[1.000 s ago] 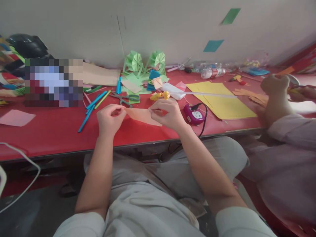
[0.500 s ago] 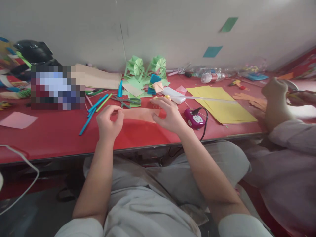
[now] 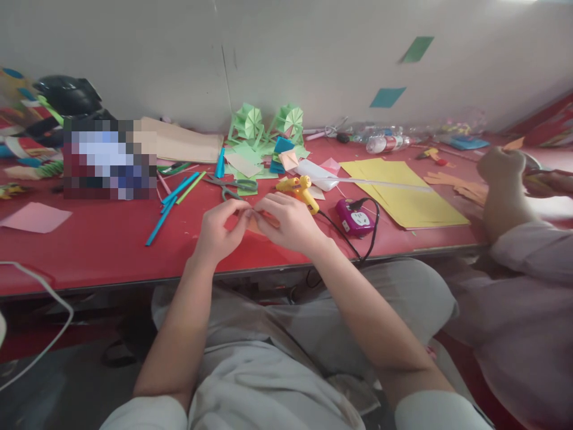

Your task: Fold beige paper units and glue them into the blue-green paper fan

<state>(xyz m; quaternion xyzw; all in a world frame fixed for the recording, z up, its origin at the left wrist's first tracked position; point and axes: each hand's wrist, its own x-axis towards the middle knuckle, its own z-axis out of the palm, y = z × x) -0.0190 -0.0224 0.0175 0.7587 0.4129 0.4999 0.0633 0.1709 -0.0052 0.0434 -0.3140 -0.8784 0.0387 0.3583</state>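
Note:
Near the front edge of the red table [image 3: 111, 251], my two hands meet fingertip to fingertip over a strip of orange paper [image 3: 254, 226]. My left hand [image 3: 224, 230] pinches one end between thumb and fingers. My right hand [image 3: 289, 222] is closed on the paper beside it, and its fingers cover most of the strip. Just behind my right hand lies a yellow glue gun [image 3: 302, 190] with a black cord. Scissors with dark handles [image 3: 233, 185] lie open behind my left hand.
Blue paper sticks [image 3: 163, 210] lie to the left, a purple power socket [image 3: 356, 218] and yellow sheets [image 3: 403, 191] to the right. Two green folded-paper models [image 3: 247, 122] stand by the wall. At far right, a co-worker's hand [image 3: 501, 170] is over the table.
My hands have come together from being apart at the strip's two ends. The stretched orange paper is now mostly hidden in my fingers, and the glue gun shows more fully.

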